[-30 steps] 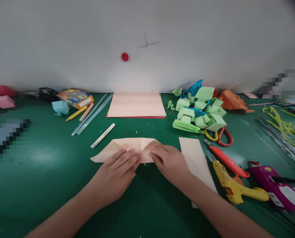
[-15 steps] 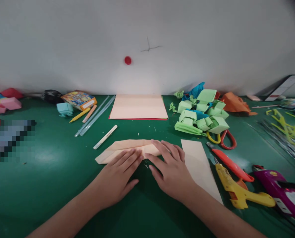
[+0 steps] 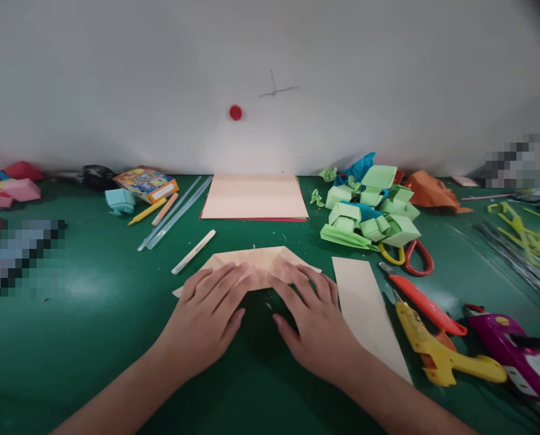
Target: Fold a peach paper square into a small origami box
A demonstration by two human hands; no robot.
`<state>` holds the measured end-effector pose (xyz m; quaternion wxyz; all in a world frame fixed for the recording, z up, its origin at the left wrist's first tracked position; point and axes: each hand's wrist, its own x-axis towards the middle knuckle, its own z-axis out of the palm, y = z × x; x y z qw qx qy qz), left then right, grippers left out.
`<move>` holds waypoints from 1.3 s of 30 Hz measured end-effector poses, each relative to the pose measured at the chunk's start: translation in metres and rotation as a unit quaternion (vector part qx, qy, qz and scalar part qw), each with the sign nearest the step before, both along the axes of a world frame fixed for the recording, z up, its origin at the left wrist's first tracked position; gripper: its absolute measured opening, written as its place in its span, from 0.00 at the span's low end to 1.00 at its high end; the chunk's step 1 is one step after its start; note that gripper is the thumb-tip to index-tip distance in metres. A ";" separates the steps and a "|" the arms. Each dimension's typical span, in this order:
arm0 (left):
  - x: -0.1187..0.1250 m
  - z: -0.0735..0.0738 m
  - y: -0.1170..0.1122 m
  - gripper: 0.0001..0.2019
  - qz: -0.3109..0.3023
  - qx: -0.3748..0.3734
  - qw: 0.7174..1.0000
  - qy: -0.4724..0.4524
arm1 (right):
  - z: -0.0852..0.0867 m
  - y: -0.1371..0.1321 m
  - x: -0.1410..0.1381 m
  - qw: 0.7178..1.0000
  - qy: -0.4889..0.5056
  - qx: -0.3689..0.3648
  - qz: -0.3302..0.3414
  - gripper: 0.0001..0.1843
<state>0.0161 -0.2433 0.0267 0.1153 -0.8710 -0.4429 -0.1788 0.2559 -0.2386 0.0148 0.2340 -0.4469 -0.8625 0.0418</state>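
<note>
A folded sheet of peach paper [image 3: 251, 257] lies on the green table [image 3: 251, 386], its two ends narrowing to points. My left hand [image 3: 215, 305] rests palm down on the paper's left half, fingers stretched out. On the right half lies my right hand [image 3: 308, 305], also palm down, with the fingers apart and the fingertips on the paper. Both thumbs stay off the paper, over the table. The fingers cover the near edge of the paper in part. Right of my right hand is a flat peach paper strip [image 3: 369, 308].
Peach sheets [image 3: 254, 196] lie at the back. Folded green paper pieces [image 3: 374, 211], scissors [image 3: 417, 257], a red cutter [image 3: 426, 302], a yellow glue gun [image 3: 437, 347] and a purple device [image 3: 510, 344] fill the right. Left are a craft stick [image 3: 193, 252], glue sticks [image 3: 176, 214] and a crayon box [image 3: 147, 183].
My left hand has shifted slightly left and its fingers have spread. The paper's upper flap now lies flatter, with a slanted right corner showing. My right hand has stayed nearly in place.
</note>
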 end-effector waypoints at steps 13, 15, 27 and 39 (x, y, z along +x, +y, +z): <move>-0.004 -0.002 0.003 0.17 -0.061 -0.101 0.993 -0.018 | -0.003 0.013 0.008 0.982 0.144 -0.088 0.087 0.08; -0.007 -0.002 0.005 0.17 -0.060 -0.122 0.990 -0.029 | -0.004 0.016 0.009 0.976 0.172 -0.103 0.088 0.08; -0.062 -0.002 0.035 0.15 -0.072 -0.304 0.944 -0.105 | -0.003 0.033 0.023 0.972 0.150 -0.161 0.085 0.11; -0.037 -0.002 0.026 0.17 0.139 -0.148 0.978 -0.057 | -0.013 0.042 0.013 0.984 0.107 -0.111 -0.092 0.10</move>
